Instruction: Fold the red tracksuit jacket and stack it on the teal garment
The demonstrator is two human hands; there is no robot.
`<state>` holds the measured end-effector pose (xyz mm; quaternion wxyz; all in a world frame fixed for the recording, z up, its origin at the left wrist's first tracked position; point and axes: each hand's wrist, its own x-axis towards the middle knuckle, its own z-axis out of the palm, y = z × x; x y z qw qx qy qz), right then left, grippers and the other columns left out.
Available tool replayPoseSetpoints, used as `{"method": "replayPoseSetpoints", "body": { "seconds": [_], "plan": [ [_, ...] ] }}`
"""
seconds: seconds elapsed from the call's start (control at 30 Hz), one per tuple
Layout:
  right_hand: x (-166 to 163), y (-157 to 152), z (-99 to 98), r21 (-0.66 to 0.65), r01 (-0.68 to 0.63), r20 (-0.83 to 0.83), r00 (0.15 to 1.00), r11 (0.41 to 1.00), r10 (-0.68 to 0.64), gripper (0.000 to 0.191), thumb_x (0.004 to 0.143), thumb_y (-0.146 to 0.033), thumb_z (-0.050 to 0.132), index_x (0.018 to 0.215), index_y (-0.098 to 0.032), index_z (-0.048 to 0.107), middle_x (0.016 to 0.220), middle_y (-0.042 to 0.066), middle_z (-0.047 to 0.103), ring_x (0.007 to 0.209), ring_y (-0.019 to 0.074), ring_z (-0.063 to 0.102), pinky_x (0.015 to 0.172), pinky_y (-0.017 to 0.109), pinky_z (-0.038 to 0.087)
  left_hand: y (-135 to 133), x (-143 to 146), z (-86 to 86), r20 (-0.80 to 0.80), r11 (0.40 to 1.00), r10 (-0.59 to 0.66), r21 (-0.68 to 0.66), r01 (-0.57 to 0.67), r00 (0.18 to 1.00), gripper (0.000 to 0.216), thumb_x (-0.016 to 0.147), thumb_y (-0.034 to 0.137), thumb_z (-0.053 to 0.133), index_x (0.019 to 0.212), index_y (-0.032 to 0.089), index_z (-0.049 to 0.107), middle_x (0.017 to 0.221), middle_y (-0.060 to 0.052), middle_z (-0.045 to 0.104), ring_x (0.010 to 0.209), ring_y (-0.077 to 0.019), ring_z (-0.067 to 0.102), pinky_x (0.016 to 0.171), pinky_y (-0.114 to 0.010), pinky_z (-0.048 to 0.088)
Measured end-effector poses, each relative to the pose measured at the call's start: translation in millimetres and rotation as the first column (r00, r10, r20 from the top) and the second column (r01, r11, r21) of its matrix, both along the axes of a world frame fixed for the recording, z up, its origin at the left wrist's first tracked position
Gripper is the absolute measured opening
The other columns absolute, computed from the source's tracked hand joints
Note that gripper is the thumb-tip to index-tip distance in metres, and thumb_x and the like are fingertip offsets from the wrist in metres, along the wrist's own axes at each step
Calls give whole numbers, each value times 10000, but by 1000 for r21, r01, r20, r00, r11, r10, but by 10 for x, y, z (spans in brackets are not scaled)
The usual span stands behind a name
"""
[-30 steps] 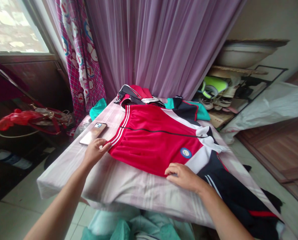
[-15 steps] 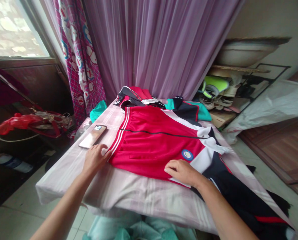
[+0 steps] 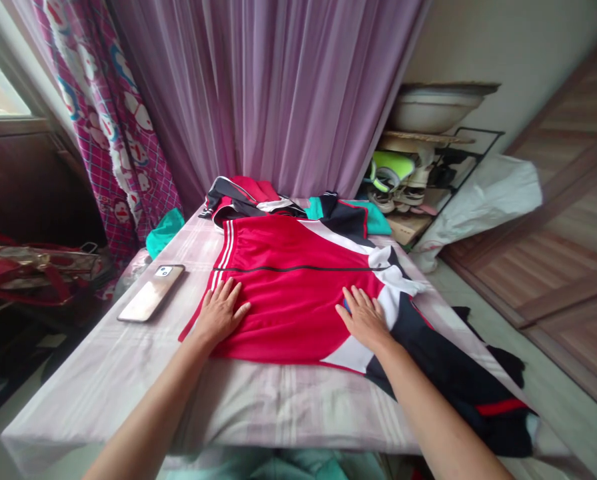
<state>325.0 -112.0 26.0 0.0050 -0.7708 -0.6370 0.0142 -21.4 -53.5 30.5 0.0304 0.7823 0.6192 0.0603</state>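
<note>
Purple curtain [image 3: 278,87] fills the wall behind a tabletop [image 3: 128,373] covered in pale striped cloth, and on it a red jacket [image 3: 288,293] lies spread out, white stripes along one edge and a dark seam line across it just beyond the fingertips. The left hand [image 3: 221,315] lies flat on the jacket's near left part, fingers spread wide and holding nothing; the right hand [image 3: 363,319] lies the same way on the near right part, palm down where the red meets a white panel, covering most of a small blue badge. Judging by both palms pressed down, the step in hand is flattening the cloth. To the right of the right hand, the jacket's dark sleeve [image 3: 458,380] with a red band trails off toward the tabletop's edge, so any further handling would call for drawing that part in first. Left of the left hand, apart from the jacket, a phone [image 3: 151,301] lies face down. Beyond both hands sits a heap of clothes [image 3: 258,193] in red, black and teal, and farther right a shoe rack [image 3: 413,180] stands under a basin [image 3: 428,110].
</note>
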Motion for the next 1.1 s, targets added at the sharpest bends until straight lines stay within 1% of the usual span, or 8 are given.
{"method": "replayPoseSetpoints", "body": {
  "seconds": [0.27,0.37,0.47,0.57,0.77,0.93,1.03,1.1],
  "plan": [
    [548,-123,270,166,340,19,937,926,-348,487,968,-381,357,1335,-156,586,1358,175,597,1224,313,553,969,464,446,27,-42,-34,-11,1000,-6,20,6,1000,578,978,506,402,1489,240,448,1619,-80,316,1495,-285,275,1206,-507,236],
    [758,-123,364,141,484,37,869,863,-494,478,936,-427,419,1262,-155,637,1258,202,641,1133,347,600,893,486,480,49,-47,-48,7,1000,1,11,-1,1000,558,980,492,402,1477,246,465,1615,-80,325,1489,-286,289,1202,-517,241],
    [887,-100,411,40,550,-16,835,834,-550,446,930,-427,433,1245,-201,654,1215,171,675,1076,324,645,848,440,508,69,-52,-66,31,1000,8,11,-8,1000,529,987,464,396,1464,251,482,1614,-81,330,1484,-287,300,1197,-533,247],
    [967,-100,441,-48,549,-57,833,835,-551,397,947,-340,381,1176,-252,693,1200,136,694,1054,309,668,819,407,518,92,-68,-82,38,1000,2,10,-2,999,517,990,443,390,1459,248,485,1612,-81,335,1487,-284,295,1194,-534,254],
    [1246,-147,354,69,620,-95,784,781,-614,403,928,-324,387,1122,-218,725,1118,176,710,988,329,672,789,440,523,129,-142,-107,75,998,-69,11,68,995,536,1001,448,334,1490,251,430,1616,-78,326,1489,-252,295,1180,-515,288],
    [1309,-133,281,85,611,-105,791,787,-603,387,891,-326,442,1132,-216,724,1069,168,718,921,310,676,788,434,517,116,-157,-141,63,997,-78,28,77,995,557,997,452,337,1501,229,415,1614,-94,322,1486,-263,300,1177,-522,291],
    [1152,-141,317,266,504,-89,861,821,-500,413,904,-310,421,1181,-176,696,1117,185,697,987,314,656,842,429,506,93,-132,-147,40,996,-83,42,81,996,551,990,457,354,1482,227,449,1612,-95,329,1491,-273,286,1180,-527,282],
    [993,-135,314,377,303,-38,949,875,-313,439,929,-299,396,1257,-157,651,1228,183,660,1107,296,616,930,406,481,83,-115,-142,30,996,-79,39,78,996,557,985,462,361,1479,222,454,1613,-96,328,1494,-282,277,1184,-532,271]
  ]
}}
